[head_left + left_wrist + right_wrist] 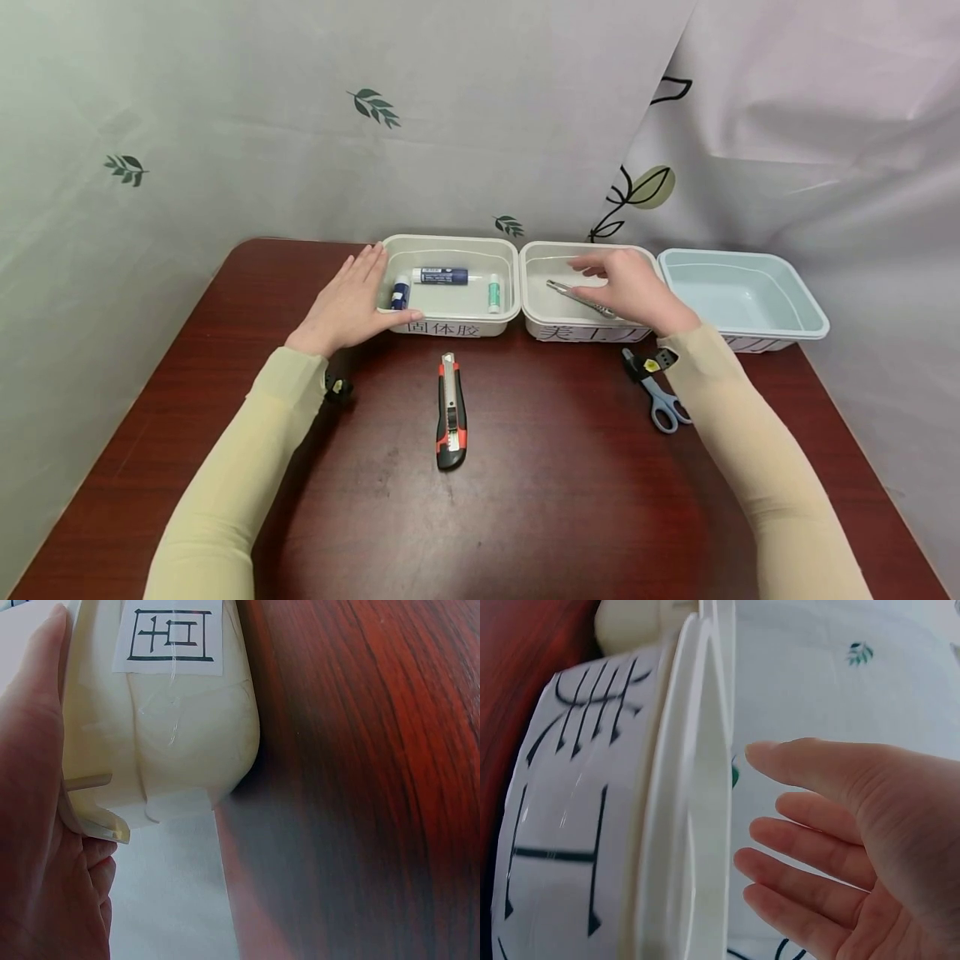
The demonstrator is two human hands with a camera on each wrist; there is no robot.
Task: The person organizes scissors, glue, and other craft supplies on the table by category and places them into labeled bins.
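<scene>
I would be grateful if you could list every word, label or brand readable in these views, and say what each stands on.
"固体胶": the paper label on the left white tub.
"美工刀": the label on the middle white tub.
Blue tub: its label is partly hidden, not fully readable.
Glue sticks: print too small to read.

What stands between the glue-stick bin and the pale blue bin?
A white bin holding a silver utility knife, with the right hand over it; the head view shows this.
</scene>
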